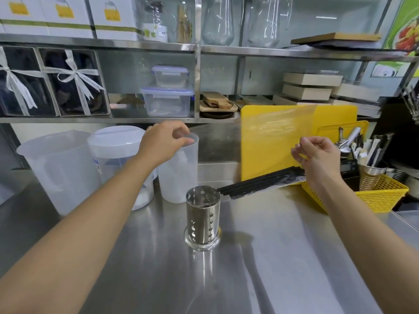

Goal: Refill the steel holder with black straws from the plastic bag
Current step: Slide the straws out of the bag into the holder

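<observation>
On a steel surface below stocked kitchen shelves, with a yellow board and a translucent jug standing behind, you are partway into the refill. The clear plastic bag rises slack in front of the board, its low end pointing at the upright steel holder near mid-surface, which looks empty (its inside shows only in part). The black straws lie bunched along the bag's bottom, tips just beside the holder's rim, none yet in. Your right grip pinches the bag's film above the straws. Your left grip curls over the jug's rim, and whether it holds anything cannot be told. Lift the right end so the bundle slides tips-first into the holder, and steady the holder against tipping.
</observation>
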Action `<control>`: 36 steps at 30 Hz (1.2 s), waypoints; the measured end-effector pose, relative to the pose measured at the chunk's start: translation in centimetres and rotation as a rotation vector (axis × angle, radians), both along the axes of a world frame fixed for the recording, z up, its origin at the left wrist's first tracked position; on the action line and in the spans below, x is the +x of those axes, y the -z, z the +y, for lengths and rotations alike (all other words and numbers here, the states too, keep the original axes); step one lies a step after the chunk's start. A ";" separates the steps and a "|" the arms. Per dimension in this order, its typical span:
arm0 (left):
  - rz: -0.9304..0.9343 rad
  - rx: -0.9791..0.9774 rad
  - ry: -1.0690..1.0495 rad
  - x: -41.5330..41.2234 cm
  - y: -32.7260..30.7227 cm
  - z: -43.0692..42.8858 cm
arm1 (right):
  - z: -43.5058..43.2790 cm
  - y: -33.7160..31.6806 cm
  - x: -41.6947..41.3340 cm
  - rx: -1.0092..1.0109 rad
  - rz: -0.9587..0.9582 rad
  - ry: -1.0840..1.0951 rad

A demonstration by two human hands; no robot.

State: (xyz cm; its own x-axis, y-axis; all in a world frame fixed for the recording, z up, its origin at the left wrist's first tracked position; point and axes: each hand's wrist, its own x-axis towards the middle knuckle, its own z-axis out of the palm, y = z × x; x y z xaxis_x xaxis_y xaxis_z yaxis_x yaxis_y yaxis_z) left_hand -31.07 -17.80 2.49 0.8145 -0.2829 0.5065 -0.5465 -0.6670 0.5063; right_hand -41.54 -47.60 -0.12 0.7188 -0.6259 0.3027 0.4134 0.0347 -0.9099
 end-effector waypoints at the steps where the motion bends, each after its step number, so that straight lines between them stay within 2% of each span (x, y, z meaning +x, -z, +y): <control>1: 0.009 -0.001 0.008 0.1 0.0 -0.1 | 0.1 -0.2 0.2 -0.019 0.012 0.003; 14: 0.220 -0.184 0.031 2.1 3.8 2.2 | 3.1 -3.3 5.1 -0.223 0.083 -0.045; 26: 0.301 -0.492 -0.037 3.3 9.2 5.5 | 7.9 -5.6 8.9 -0.529 0.089 -0.124; 31: 0.331 -0.645 -0.029 4.0 10.8 6.4 | 8.1 -4.7 9.4 -0.721 0.088 -0.020; 36: 0.329 -0.708 -0.044 4.1 11.7 6.3 | 6.7 -2.5 8.7 -0.631 0.037 0.170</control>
